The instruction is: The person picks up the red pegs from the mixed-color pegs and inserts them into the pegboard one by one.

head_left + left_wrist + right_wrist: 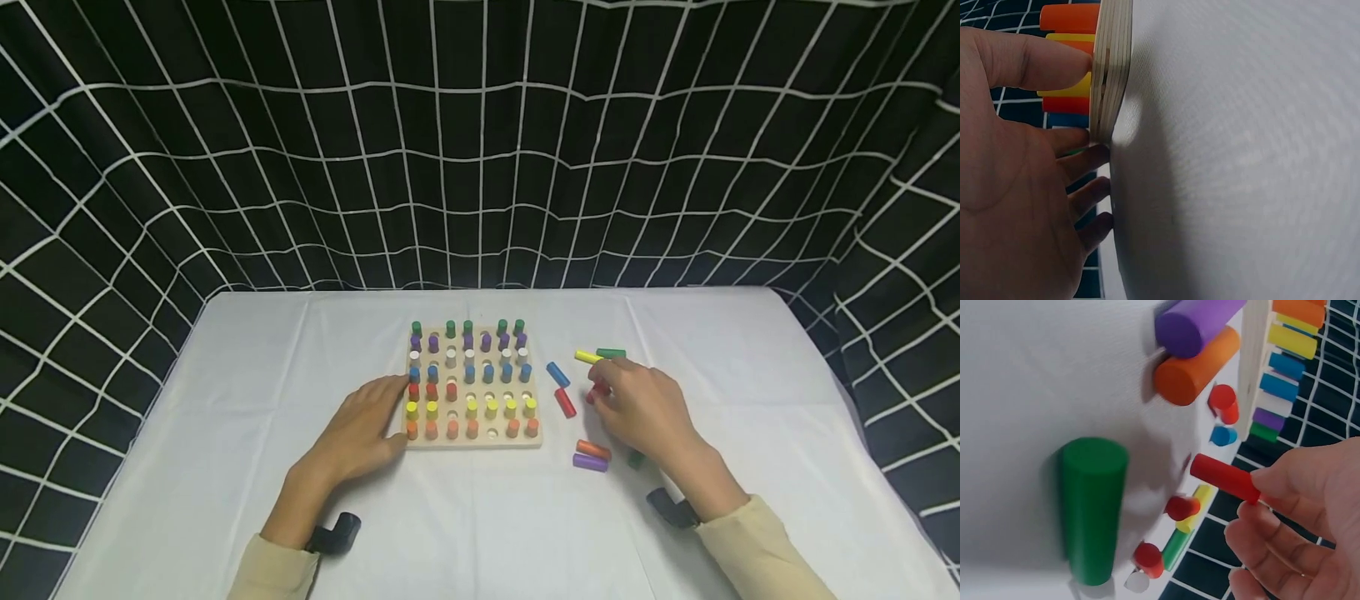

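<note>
A wooden pegboard [472, 446] lies flat, with rows of coloured pegs standing in its holes; some holes are bare. My left hand [354, 437] rests at the board's left side, its thumb against the near edge [1110, 75] in the left wrist view. To the right of the board, my right hand [647, 410] pinches a red peg [1222, 477] between thumb and fingertips, lifted off the cloth. Around it lie loose pegs: a blue peg [558, 374], a red one [566, 403], an orange one [593, 450] and a purple one [590, 462].
Beyond the right hand lie a yellow peg [587, 357] and a green peg [611, 353]. Another green peg [1094, 512] is near the right wrist, with more red pegs [1149, 559] and a white one [1137, 582] farther off. A dark gridded curtain [480, 167] hangs behind the white-covered table [480, 533].
</note>
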`<state>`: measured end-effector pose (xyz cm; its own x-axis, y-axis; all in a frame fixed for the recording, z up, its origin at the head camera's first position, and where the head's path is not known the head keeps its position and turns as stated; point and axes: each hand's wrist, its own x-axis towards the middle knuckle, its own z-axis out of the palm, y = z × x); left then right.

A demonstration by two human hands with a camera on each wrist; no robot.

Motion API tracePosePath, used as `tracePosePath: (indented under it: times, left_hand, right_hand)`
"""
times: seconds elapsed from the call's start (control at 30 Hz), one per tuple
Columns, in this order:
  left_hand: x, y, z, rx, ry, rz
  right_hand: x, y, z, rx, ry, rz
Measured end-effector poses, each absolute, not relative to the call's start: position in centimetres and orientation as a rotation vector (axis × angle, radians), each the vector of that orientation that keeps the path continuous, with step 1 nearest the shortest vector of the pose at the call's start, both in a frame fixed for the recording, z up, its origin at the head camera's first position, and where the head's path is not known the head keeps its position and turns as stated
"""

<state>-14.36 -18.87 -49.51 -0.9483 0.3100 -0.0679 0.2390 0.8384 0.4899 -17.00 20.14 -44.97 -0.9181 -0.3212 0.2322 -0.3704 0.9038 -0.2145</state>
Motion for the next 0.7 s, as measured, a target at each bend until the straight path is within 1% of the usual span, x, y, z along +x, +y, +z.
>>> tracePosePath:
  times: [0.7]
  left_hand:
    - [-14.4, -18.8, -49.6, 0.399, 2.86, 0.753]
  right_hand:
    - [-17.1, 17.5, -44.7, 0.682, -2.774, 0.435]
